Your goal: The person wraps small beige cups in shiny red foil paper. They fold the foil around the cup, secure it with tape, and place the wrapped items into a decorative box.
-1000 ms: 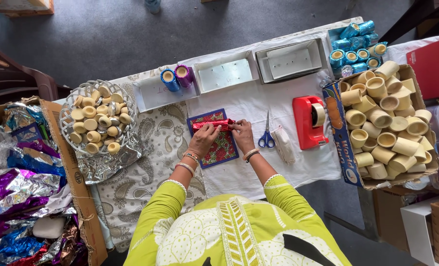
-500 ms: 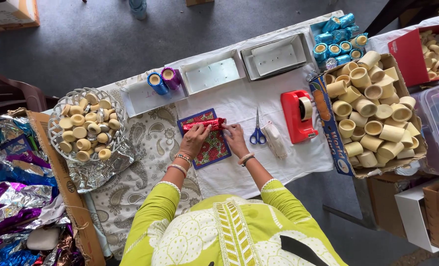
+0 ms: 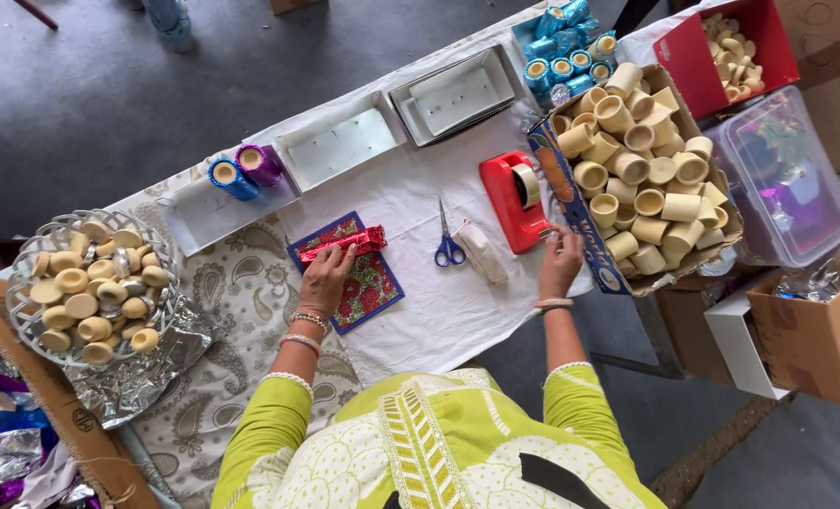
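Your tabletop (image 3: 411, 311) is spread with a white cloth at the middle and a grey paisley cloth (image 3: 231, 302) to your left. On the white part you have blue-handled scissors (image 3: 447, 243), a red tape dispenser (image 3: 514, 200), three shallow white trays (image 3: 340, 146) along the far edge, and a blue-bordered floral mat (image 3: 359, 283). On the paisley sits a wire basket of cream caps (image 3: 90, 300) on crumpled foil.

A small handicraft workshop set up for wrapping work. The cloth-covered counter (image 3: 420, 311) carries a red tape dispenser (image 3: 514, 200), blue-handled scissors (image 3: 448, 240) and shallow white trays (image 3: 458, 94); a cardboard box (image 3: 571, 203) holds many plain cream cups (image 3: 637, 170) (blanks), with blue foil-wrapped ones (image 3: 561, 47) beyond. Foil sheets (image 3: 5, 452) and further cartons (image 3: 816, 339) stand on the grey floor (image 3: 90, 85).
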